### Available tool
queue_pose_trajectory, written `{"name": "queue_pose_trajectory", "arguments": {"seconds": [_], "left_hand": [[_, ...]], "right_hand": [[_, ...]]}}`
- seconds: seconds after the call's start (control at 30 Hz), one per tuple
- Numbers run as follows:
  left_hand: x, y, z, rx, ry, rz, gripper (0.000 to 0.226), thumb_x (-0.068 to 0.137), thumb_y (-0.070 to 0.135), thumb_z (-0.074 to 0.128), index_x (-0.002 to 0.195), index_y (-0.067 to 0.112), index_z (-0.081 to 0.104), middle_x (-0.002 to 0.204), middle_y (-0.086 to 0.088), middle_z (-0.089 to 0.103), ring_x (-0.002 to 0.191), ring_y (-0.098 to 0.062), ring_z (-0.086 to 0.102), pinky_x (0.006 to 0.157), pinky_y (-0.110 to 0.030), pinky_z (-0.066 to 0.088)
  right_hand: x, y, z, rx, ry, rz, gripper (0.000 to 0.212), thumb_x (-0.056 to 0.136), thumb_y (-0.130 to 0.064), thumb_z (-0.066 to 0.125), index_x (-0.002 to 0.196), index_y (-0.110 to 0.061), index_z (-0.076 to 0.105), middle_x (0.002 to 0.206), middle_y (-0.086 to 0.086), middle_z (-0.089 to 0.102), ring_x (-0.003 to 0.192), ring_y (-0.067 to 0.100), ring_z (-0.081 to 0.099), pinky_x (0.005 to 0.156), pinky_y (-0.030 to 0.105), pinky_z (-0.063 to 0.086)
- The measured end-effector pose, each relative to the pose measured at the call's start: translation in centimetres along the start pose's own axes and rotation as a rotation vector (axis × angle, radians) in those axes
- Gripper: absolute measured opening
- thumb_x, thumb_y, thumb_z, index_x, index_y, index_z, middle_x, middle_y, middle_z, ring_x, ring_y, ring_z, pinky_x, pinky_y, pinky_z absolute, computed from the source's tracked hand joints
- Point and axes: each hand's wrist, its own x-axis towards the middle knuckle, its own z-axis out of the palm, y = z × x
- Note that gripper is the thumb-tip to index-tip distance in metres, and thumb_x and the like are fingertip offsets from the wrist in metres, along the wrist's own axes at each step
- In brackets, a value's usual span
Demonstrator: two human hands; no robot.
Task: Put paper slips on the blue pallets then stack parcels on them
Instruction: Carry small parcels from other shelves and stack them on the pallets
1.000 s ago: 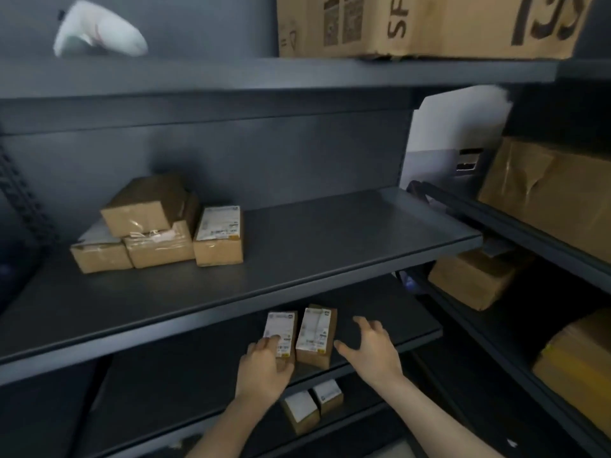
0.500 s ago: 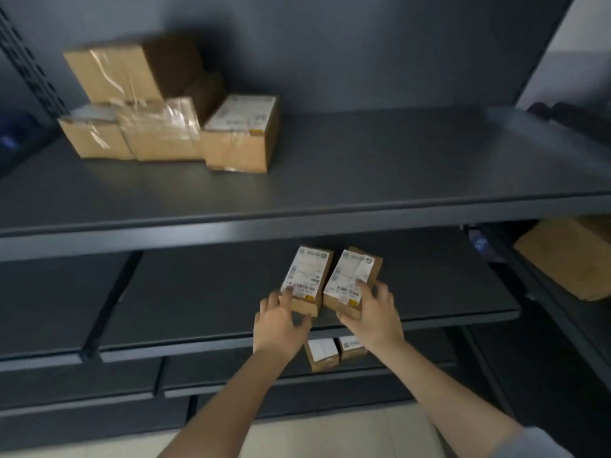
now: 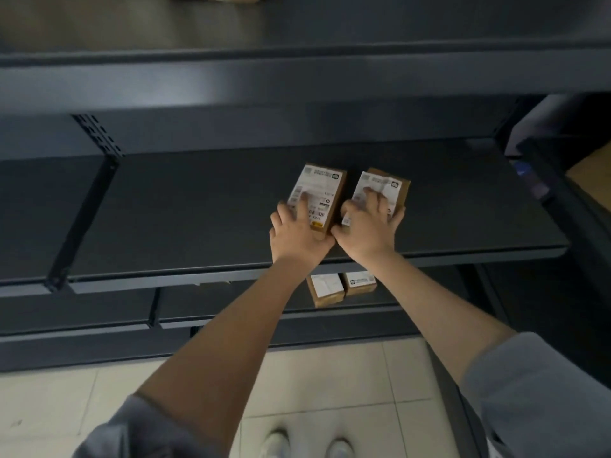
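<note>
On the dark middle shelf [image 3: 198, 209], near its front edge, the left hand [image 3: 299, 231] is gripping the left parcel [image 3: 325, 185]. Its fingers are lying spread over the label and the left side, and the thumb is pressing at the near corner. Just beside it the right hand [image 3: 367, 226] is gripping the right parcel [image 3: 385, 183], with the fingers curling on top of the creased label and round the right side. The two thumbs are almost touching between the boxes. Both forearms are reaching forward, bare up to the pushed-back grey sleeves [image 3: 139, 431]. The two parcels are brown cardboard boxes lying flat on the shelf, side by side, with a narrow gap between them. Each is wearing one white shipping label with barcodes and a small dark logo in the far right corner. The left label is also showing a small yellow mark near the thumb, and the print is too small to read. Two smaller parcels [image 3: 325, 287] [image 3: 359, 281], also brown with white labels, are sitting together on the lower shelf [image 3: 231, 305] under the hands, making four parcels in all. A slotted upright [image 3: 99, 133] is standing at the left, and an upper shelf [image 3: 297, 77] is hanging above. Below, two white shoes [image 3: 276, 442] are standing on the pale tiled floor [image 3: 330, 375].
</note>
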Motion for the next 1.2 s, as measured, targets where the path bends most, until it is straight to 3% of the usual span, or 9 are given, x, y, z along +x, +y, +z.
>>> {"name": "queue_pose_trajectory", "arguments": {"seconds": [0.1, 0.27, 0.43, 0.5, 0.6, 0.67, 0.87, 1.2], "left_hand": [[-0.5, -0.3, 1.0, 0.052, 0.053, 0.036, 0.093, 0.077, 0.053, 0.061, 0.149, 0.027, 0.007, 0.146, -0.016, 0.015, 0.132, -0.032, 0.02, 0.107, -0.045, 0.033], [-0.5, -0.6, 1.6, 0.055, 0.105, 0.054, 0.094, 0.077, 0.055, 0.059, 0.149, 0.028, 0.004, 0.148, -0.017, 0.014, 0.131, -0.033, 0.02, 0.106, -0.044, 0.035], [-0.5, -0.9, 2.0, 0.049, 0.108, 0.051, 0.099, 0.077, 0.052, 0.064, 0.149, 0.031, 0.0, 0.149, -0.015, 0.011, 0.133, -0.032, 0.018, 0.108, -0.045, 0.034], [-0.5, -0.9, 2.2, 0.032, 0.123, 0.048, 0.098, 0.076, 0.051, 0.064, 0.149, 0.032, 0.001, 0.148, -0.015, 0.011, 0.131, -0.032, 0.018, 0.108, -0.045, 0.035], [-0.5, -0.9, 2.6, 0.008, 0.151, 0.046, 0.097, 0.075, 0.051, 0.065, 0.148, 0.033, 0.004, 0.147, -0.014, 0.012, 0.13, -0.032, 0.02, 0.108, -0.045, 0.035], [-0.5, -1.1, 2.8, 0.001, 0.162, 0.047, 0.096, 0.075, 0.05, 0.065, 0.148, 0.034, 0.005, 0.147, -0.014, 0.013, 0.13, -0.032, 0.021, 0.108, -0.044, 0.035], [-0.5, -1.1, 3.0, -0.039, 0.179, 0.047, 0.093, 0.076, 0.048, 0.066, 0.148, 0.034, 0.008, 0.147, -0.014, 0.013, 0.129, -0.031, 0.025, 0.107, -0.043, 0.035], [-0.7, -0.9, 1.6, -0.079, 0.161, 0.031, 0.093, 0.074, 0.045, 0.069, 0.147, 0.034, 0.012, 0.14, -0.012, 0.019, 0.126, -0.031, 0.028, 0.103, -0.044, 0.041]], "right_hand": [[-0.7, 0.7, 1.3, -0.028, 0.155, -0.045, 0.036, 0.093, -0.04, 0.049, 0.126, -0.026, 0.053, 0.151, 0.01, 0.029, 0.143, 0.03, 0.018, 0.113, 0.066, 0.01], [-0.6, 1.8, 1.3, 0.016, 0.206, -0.05, 0.067, 0.089, -0.043, 0.054, 0.148, -0.025, 0.028, 0.146, 0.007, 0.036, 0.141, 0.027, 0.025, 0.116, 0.059, 0.014], [-1.3, 4.4, 1.2, -0.002, 0.188, 0.173, 0.091, 0.079, -0.069, 0.052, 0.15, -0.031, 0.012, 0.155, 0.017, 0.012, 0.144, 0.037, 0.011, 0.115, 0.058, 0.01], [-1.8, 4.9, 1.3, 0.043, 0.171, 0.235, 0.091, 0.077, -0.071, 0.053, 0.15, -0.032, 0.013, 0.155, 0.021, 0.009, 0.142, 0.042, 0.015, 0.113, 0.058, 0.019], [-2.2, 5.1, 1.4, 0.078, 0.189, 0.229, 0.087, 0.077, -0.064, 0.059, 0.148, -0.032, 0.021, 0.149, 0.026, 0.019, 0.132, 0.045, 0.031, 0.099, 0.055, 0.04], [-2.4, 5.1, 1.6, 0.079, 0.217, 0.201, 0.086, 0.076, -0.06, 0.063, 0.147, -0.031, 0.026, 0.143, 0.026, 0.026, 0.125, 0.045, 0.037, 0.091, 0.053, 0.046], [-2.4, 5.4, 2.0, 0.06, 0.239, 0.16, 0.086, 0.072, -0.059, 0.067, 0.145, -0.031, 0.032, 0.137, 0.026, 0.034, 0.116, 0.043, 0.043, 0.086, 0.05, 0.048], [-2.8, 5.2, -0.1, 0.155, 0.137, 0.162, 0.087, 0.075, -0.055, 0.067, 0.147, -0.032, 0.025, 0.146, 0.018, 0.025, 0.128, 0.037, 0.033, 0.101, 0.052, 0.04]]}}
